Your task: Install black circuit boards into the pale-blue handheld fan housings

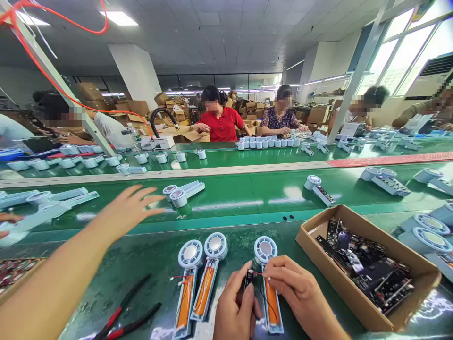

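Observation:
Between the fingers of my left hand [238, 302] is a small black circuit board [249, 276]. My right hand [300, 293] pinches a thin red wire [258, 273] right by the board; its plug end is hidden by my fingers. Under both hands lies a light-blue fan housing [265, 249] with a round silver-centred head and an open handle, in which an orange battery [272, 302] shows. To the left, two similar housings [190, 255] [215, 245] lie on the bench with orange batteries and loose wires in their handles.
A cardboard box [371, 302] of black circuit boards stands at right. Red-and-black pliers [123, 307] lie at left. A co-worker's arm [106, 226] reaches across from the left toward housings on the green conveyor [244, 193]. Several people sit beyond.

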`<state>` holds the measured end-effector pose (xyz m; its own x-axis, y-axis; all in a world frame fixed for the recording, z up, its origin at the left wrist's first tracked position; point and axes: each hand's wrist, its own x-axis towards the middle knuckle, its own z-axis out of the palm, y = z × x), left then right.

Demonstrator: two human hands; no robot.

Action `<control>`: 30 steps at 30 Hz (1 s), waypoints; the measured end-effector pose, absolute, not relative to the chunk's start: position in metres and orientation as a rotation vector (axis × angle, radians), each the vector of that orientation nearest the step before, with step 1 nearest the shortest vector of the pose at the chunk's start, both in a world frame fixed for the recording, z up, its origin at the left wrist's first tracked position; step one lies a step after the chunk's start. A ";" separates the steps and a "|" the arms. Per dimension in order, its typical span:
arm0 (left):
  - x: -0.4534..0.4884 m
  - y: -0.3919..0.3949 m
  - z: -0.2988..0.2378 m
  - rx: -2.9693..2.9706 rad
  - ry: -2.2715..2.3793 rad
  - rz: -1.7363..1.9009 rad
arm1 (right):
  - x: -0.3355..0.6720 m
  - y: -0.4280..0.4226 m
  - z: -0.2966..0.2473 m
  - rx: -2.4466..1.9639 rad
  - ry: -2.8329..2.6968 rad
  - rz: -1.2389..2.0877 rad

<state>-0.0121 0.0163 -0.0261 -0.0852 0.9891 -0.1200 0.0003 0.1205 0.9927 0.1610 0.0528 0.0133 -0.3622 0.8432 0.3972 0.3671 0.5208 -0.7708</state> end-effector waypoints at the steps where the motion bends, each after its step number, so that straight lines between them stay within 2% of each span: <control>1: -0.011 0.016 -0.027 1.129 1.344 1.232 | 0.158 0.055 0.014 -0.991 -1.914 0.752; 7: -0.011 0.014 -0.033 1.428 1.414 1.307 | 0.143 0.057 0.017 -1.146 -1.959 0.661; 19: -0.008 0.011 -0.044 1.758 1.459 1.392 | 0.141 0.054 0.016 -0.959 -2.346 0.207; 30: -0.001 0.008 -0.057 1.855 1.547 1.419 | 0.138 0.056 0.013 -0.925 -2.389 0.201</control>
<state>-0.0014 0.0085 -0.0575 -0.0909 0.8796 0.4669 0.5412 -0.3499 0.7646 0.1378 0.0556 0.0132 -0.6023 0.6583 0.4515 0.5737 0.7502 -0.3286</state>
